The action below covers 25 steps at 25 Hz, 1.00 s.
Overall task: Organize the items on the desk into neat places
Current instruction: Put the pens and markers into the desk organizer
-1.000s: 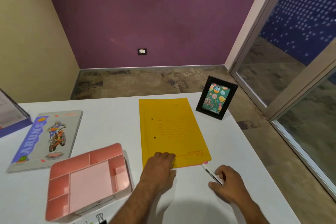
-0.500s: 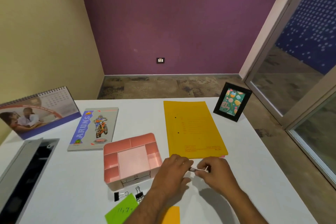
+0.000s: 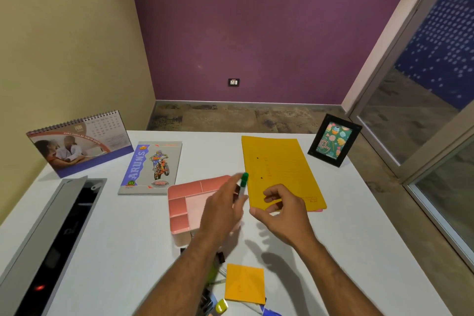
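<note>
We hold a green-capped marker (image 3: 243, 183) in our left hand (image 3: 221, 209), pinched at its lower barrel, cap pointing up and away toward the far side of the table (image 3: 123, 244). Its long axis runs near-to-far, slightly tilted. The pink organizer tray (image 3: 179, 206) sits directly beneath and left of that hand, so the left hand is plainly the nearer one. Our right hand (image 3: 282, 213) hovers empty, fingers loosely curled, over the near edge of the yellow file folder (image 3: 279, 164). We judge the marker wants a long compartment, aligned lengthwise.
</note>
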Available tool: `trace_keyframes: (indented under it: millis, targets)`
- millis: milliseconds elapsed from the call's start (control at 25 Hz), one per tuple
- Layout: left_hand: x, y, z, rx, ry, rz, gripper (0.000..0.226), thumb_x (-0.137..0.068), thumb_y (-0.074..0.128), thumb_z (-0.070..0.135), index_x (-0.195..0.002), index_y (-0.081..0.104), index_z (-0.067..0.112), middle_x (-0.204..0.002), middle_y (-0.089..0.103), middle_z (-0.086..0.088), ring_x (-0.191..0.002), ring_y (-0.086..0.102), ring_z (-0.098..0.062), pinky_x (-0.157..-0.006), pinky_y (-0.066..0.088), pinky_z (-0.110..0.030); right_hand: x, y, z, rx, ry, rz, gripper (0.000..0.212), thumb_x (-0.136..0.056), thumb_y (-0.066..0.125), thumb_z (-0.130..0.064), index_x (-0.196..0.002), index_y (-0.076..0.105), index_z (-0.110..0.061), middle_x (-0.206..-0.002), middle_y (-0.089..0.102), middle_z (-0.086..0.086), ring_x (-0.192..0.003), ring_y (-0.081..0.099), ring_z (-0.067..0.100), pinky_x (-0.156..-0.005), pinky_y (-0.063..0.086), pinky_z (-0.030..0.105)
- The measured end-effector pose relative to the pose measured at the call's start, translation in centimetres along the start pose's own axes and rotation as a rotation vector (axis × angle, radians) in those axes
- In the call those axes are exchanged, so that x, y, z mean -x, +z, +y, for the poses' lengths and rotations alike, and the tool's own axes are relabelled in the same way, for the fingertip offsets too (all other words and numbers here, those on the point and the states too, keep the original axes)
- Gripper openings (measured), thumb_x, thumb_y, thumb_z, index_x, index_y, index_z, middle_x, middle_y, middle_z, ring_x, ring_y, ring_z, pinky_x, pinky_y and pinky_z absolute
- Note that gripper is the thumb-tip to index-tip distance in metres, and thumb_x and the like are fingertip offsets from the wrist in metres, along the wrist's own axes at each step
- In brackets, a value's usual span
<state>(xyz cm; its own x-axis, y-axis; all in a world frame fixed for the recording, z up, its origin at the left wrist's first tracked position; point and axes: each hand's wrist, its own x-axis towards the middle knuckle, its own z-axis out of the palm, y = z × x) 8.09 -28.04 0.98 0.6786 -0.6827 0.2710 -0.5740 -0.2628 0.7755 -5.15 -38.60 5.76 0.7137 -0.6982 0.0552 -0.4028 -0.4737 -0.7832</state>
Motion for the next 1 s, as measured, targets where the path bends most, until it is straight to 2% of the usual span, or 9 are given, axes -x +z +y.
trace_keyframes:
  millis: [80,160,320,440,520,600,720,840,1000]
  targets:
    - [-0.9,-1.3,-0.3,0.058,-0.118,0.049,0.059,-0.097,0.058,0.027,-0.144,0.028,0.046,-0.115,0.061,0.009,-0.093,0.065,-0.01,-0.077,0.059,-0.032,1.7,0.5,2.2,0.039,0.072,-0.049,0.035,-0.063,0.084,-0.045,-0.083,0.059,-0.031,-0.081,0.065,-0.01,-0.071,0.064,0.008,-0.064,0.055,0.028]
    - [-1.5,-2.2,-0.9,0.035,-0.132,0.061,0.063,-0.098,0.056,0.023,-0.144,0.023,0.05,-0.119,0.057,0.008,-0.097,0.063,-0.013,-0.079,0.058,-0.034,3.9,1.1,5.3,0.171,0.155,-0.223,0.034,-0.057,0.079,-0.048,-0.071,0.056,-0.028,-0.071,0.063,-0.007,-0.065,0.059,0.007,-0.065,0.054,0.033]
    - [-1.7,-1.8,-2.3,0.061,-0.224,-0.006,0.059,-0.091,0.066,0.012,-0.131,0.037,0.045,-0.118,0.063,-0.001,-0.101,0.063,-0.018,-0.08,0.056,-0.033,8.2,2.3,9.5,0.447,0.275,-0.616,0.054,-0.044,0.076,-0.057,-0.079,0.057,-0.021,-0.082,0.064,-0.006,-0.076,0.059,0.011,-0.066,0.049,0.034]
    - [-1.5,-0.7,-2.7,0.042,-0.25,0.007,0.037,-0.091,0.065,0.012,-0.113,0.048,0.035,-0.103,0.068,-0.001,-0.092,0.065,-0.018,-0.076,0.058,-0.032,10.1,3.1,10.4,0.64,0.333,-0.739,0.039,-0.055,0.074,-0.044,-0.082,0.053,-0.026,-0.095,0.058,-0.008,-0.084,0.057,0.014,-0.067,0.043,0.028]
    - [-1.0,-0.1,-3.0,-0.002,-0.25,0.016,0.023,-0.091,0.065,0.011,-0.106,0.057,0.026,-0.103,0.068,0.0,-0.094,0.064,-0.018,-0.08,0.056,-0.032,10.6,3.5,10.8,0.671,0.356,-0.755,0.029,-0.062,0.072,-0.036,-0.076,0.048,-0.028,-0.095,0.055,-0.006,-0.084,0.055,0.015,-0.065,0.04,0.026]
    - [-0.7,0.1,-3.4,-0.074,-0.236,-0.01,0.019,-0.092,0.063,0.01,-0.109,0.062,0.019,-0.106,0.07,0.001,-0.094,0.063,-0.019,-0.081,0.054,-0.033,10.8,3.6,11.3,0.649,0.359,-0.741,0.027,-0.064,0.072,-0.035,-0.069,0.046,-0.028,-0.09,0.056,-0.006,-0.081,0.056,0.014,-0.061,0.038,0.023]
    - [-0.6,0.4,-4.2,-0.212,-0.19,-0.148,0.03,-0.093,0.06,0.009,-0.121,0.061,0.019,-0.112,0.071,-0.003,-0.099,0.064,-0.021,-0.084,0.055,-0.034,10.5,2.9,12.2,0.623,0.329,-0.678,0.025,-0.058,0.071,-0.037,-0.064,0.049,-0.026,-0.087,0.061,-0.007,-0.08,0.059,0.013,-0.057,0.038,0.022]
    - [-0.5,0.8,-4.7,-0.329,-0.183,-0.265,0.045,-0.089,0.063,0.007,-0.129,0.055,0.026,-0.114,0.068,-0.007,-0.101,0.062,-0.023,-0.084,0.054,-0.033,8.9,0.5,11.8,0.495,0.262,-0.574,0.023,-0.048,0.072,-0.039,-0.064,0.063,-0.025,-0.077,0.068,-0.007,-0.072,0.061,0.008,-0.058,0.045,0.025]
    - [-0.3,0.9,-5.0,-0.301,-0.228,-0.363,0.052,-0.09,0.061,0.007,-0.133,0.046,0.031,-0.118,0.062,-0.011,-0.101,0.062,-0.026,-0.086,0.054,-0.037,6.5,-2.8,8.3,0.18,0.187,-0.404,0.009,-0.061,0.082,-0.022,-0.063,0.074,-0.025,-0.054,0.06,-0.014,-0.052,0.052,0.001,-0.053,0.041,0.015]
